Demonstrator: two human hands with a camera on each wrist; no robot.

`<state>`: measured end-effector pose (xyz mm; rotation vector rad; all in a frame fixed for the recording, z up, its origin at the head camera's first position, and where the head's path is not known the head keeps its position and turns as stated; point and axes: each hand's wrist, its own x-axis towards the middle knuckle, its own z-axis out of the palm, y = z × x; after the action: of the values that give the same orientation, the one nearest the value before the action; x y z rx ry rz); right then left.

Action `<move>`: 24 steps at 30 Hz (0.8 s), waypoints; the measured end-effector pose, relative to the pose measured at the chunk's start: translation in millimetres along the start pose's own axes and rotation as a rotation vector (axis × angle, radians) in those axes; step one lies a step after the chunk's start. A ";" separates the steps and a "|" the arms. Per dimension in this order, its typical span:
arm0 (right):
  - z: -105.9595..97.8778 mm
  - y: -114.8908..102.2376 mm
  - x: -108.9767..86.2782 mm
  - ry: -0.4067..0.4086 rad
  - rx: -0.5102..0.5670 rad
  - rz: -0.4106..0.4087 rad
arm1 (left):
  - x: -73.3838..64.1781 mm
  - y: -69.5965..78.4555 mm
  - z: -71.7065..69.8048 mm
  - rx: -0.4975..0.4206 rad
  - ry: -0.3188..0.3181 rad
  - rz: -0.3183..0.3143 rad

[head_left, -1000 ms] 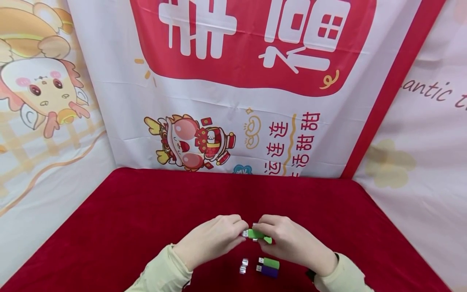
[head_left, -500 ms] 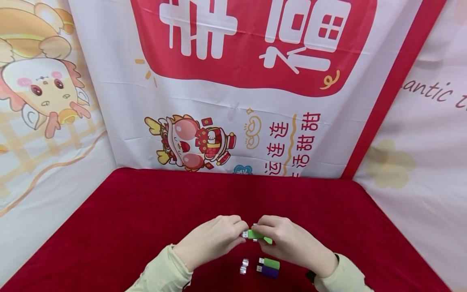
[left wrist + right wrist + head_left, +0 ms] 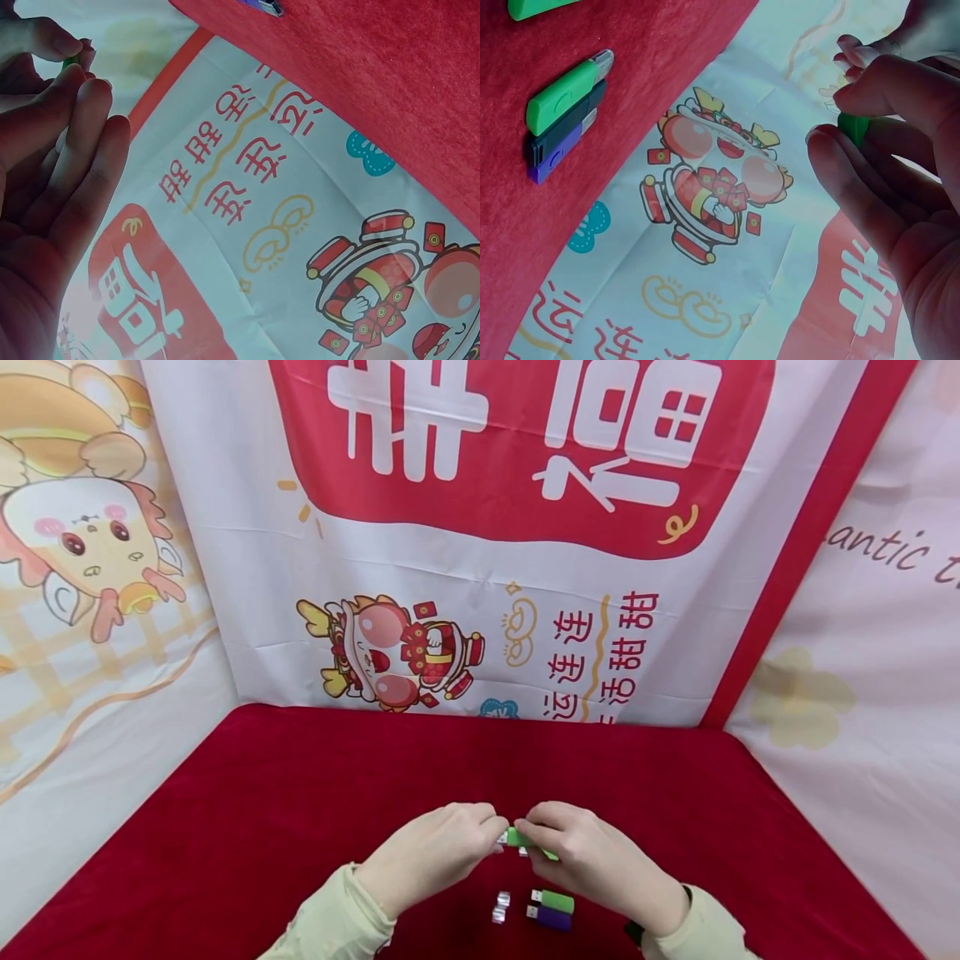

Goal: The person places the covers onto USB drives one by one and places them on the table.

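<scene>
Between my two hands is a green USB stick (image 3: 513,837), its metal plug end towards the left. My left hand (image 3: 442,852) pinches the plug end, and its fingertips cover most of the metal. The green body is gripped by my right hand (image 3: 588,856), thumb and fingers around it. In the right wrist view only a short green piece of the held USB stick (image 3: 853,127) shows between the fingertips. Beneath the right hand, partly hidden, another green stick (image 3: 551,855) shows, with a small silver piece (image 3: 523,852) beside it.
Nearer the front, a green USB stick (image 3: 557,902) and a purple one (image 3: 553,918) lie side by side on the red cloth (image 3: 300,793). Small silver metal pieces (image 3: 501,907) lie to their left. A printed fabric wall (image 3: 450,560) rises behind the table.
The held stick has shifted up slightly, and my left fingertips now cover more of its plug. My right hand has turned a little; the sticks lying in front stay put.
</scene>
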<state>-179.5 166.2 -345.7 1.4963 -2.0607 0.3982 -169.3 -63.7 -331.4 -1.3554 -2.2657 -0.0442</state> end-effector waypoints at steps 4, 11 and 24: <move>-0.3 -0.8 0.9 0.009 -0.010 0.000 | 0.0 0.6 -0.4 0.042 0.019 0.013; -1.0 -1.1 0.5 0.004 0.035 0.045 | -0.2 -1.1 -1.1 -0.078 -0.008 -0.035; 0.4 1.9 -0.8 -0.039 0.100 0.068 | -2.6 -4.2 1.6 -0.160 -0.060 -0.115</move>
<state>-181.2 167.3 -346.3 1.5053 -2.1552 0.5086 -172.5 -67.5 -333.0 -1.3198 -2.4334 -0.2308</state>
